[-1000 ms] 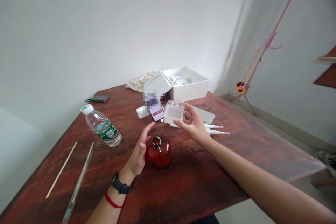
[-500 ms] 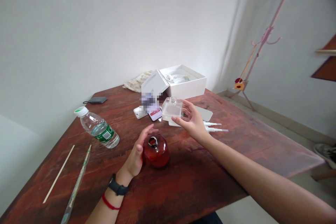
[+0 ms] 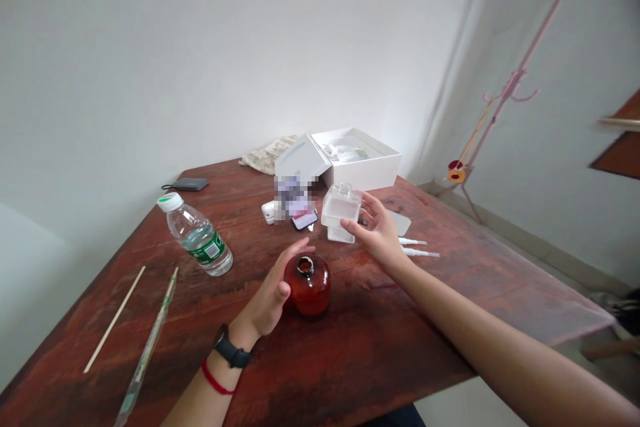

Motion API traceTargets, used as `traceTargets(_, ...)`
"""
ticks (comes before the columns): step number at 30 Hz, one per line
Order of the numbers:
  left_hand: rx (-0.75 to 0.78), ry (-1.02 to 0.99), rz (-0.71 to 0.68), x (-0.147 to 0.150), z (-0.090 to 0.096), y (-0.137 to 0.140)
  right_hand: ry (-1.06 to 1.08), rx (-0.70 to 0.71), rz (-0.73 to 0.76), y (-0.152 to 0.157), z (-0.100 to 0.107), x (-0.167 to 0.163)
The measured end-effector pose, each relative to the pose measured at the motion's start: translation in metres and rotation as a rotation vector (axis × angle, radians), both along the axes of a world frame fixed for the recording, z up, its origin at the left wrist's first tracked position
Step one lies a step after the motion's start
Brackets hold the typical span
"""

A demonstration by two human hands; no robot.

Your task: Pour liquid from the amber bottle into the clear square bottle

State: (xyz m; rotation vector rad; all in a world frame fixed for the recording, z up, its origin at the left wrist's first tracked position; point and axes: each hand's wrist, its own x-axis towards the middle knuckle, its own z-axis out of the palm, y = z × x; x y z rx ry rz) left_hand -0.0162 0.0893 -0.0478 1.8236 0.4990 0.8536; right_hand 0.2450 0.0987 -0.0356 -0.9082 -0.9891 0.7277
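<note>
My right hand point(image 3: 379, 233) grips a clear square glass bottle point(image 3: 340, 205) by its right side, thumb in front and fingers behind. The bottle is upright, uncapped and partly filled with clear liquid. Below its base shows another clear block-like piece point(image 3: 341, 233); whether the two touch I cannot tell. Close to the front of the table stands a round red glass bottle point(image 3: 313, 293) with an open neck. My left hand point(image 3: 275, 290) lies along that bottle's left side with fingers stretched out, not wrapped round it.
A water bottle point(image 3: 203, 240), a thin stick point(image 3: 116, 317) and wrapped chopsticks point(image 3: 153, 343) are on the left of the wooden table point(image 3: 390, 353). Behind are a phone point(image 3: 305, 219), a white box point(image 3: 363, 170) and a cloth point(image 3: 270, 153). White pump tops point(image 3: 417, 252) lie at right.
The view has shifted slightly, moving the table items a little rightward. My right hand still holds the clear bottle, and my left hand stays beside the red one.
</note>
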Motion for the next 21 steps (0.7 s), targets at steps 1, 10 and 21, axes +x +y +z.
traceTargets(1, -0.007, 0.002, -0.003, 0.0, 0.001, -0.001, -0.006, -0.007, 0.003, -0.001, 0.0, 0.0)
traceTargets(10, 0.008, 0.028, -0.031, 0.0, 0.003, 0.005, -0.036, -0.007, -0.004, -0.004, 0.0, -0.003)
traceTargets(21, -0.003, -0.012, -0.075, 0.0, 0.003, 0.01, 0.006, 0.001, 0.058, 0.0, -0.007, 0.005)
